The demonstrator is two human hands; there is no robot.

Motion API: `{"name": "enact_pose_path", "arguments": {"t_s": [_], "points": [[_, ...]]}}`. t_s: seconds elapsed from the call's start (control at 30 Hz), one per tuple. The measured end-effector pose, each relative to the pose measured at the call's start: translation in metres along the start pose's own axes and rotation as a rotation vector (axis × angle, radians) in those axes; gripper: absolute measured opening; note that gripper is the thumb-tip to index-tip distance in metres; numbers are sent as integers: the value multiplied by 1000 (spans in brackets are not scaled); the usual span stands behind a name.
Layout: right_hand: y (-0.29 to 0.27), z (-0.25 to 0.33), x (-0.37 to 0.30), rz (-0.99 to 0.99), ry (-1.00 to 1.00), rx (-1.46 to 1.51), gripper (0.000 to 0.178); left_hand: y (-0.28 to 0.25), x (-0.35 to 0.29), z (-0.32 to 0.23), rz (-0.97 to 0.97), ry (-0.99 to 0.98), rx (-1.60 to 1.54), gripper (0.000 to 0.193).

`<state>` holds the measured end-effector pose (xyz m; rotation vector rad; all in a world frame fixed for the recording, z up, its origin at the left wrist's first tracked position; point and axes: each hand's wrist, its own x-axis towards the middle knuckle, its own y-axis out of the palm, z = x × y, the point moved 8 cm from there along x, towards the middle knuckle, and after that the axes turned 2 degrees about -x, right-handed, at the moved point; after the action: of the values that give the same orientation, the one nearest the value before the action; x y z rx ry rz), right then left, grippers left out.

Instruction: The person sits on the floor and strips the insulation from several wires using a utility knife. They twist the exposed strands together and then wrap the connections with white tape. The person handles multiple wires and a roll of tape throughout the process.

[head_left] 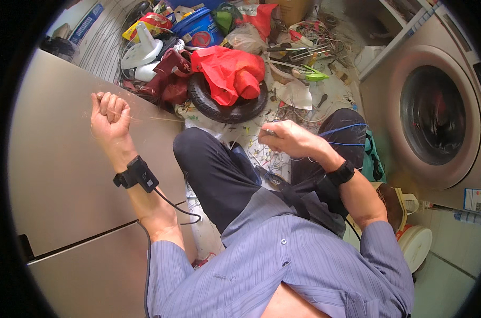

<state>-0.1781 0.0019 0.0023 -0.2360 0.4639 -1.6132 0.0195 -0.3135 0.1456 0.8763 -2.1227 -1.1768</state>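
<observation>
My left hand (pixel 110 114) is raised at the left in front of the beige metal panel, closed in a fist. Fine copper-coloured wire strands (pixel 161 118) run out of it toward the middle. Between my knees, my right hand (pixel 291 139) is closed on something small and dark at the fingertips, too covered to name. A loop of blue wire (pixel 342 129) stretches over my right knee, next to that wrist. Below the right hand, pliers-like tools (pixel 272 177) lie partly hidden near my lap.
A black tyre (pixel 202 100) with a red bag (pixel 231 71) on it lies ahead. Behind are a blue bucket (pixel 199 27), a white fan-like part (pixel 143 50) and tangled wire scraps (pixel 317 40). A washing machine (pixel 434 114) stands right, a round tub (pixel 416 248) below it.
</observation>
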Motion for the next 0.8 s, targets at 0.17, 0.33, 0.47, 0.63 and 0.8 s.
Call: {"name": "enact_pose_path", "arguments": {"t_s": [0.17, 0.33, 0.47, 0.63, 0.8], "points": [[1, 7, -5, -80, 31, 67, 25, -11, 0, 38, -142, -54, 293, 29], [-20, 30, 4, -205, -112, -36, 24, 16, -42, 180, 342, -416, 667, 28], [-28, 32, 2, -355, -145, -73, 26, 6, -96, 253, 306, -807, 600, 23], [-29, 19, -2, -419, -49, -311, 22, -15, -122, 274, 302, -985, 745, 26], [-44, 21, -21, -207, 22, 36, 22, -34, -112, 253, 214, -908, 831, 21]]}}
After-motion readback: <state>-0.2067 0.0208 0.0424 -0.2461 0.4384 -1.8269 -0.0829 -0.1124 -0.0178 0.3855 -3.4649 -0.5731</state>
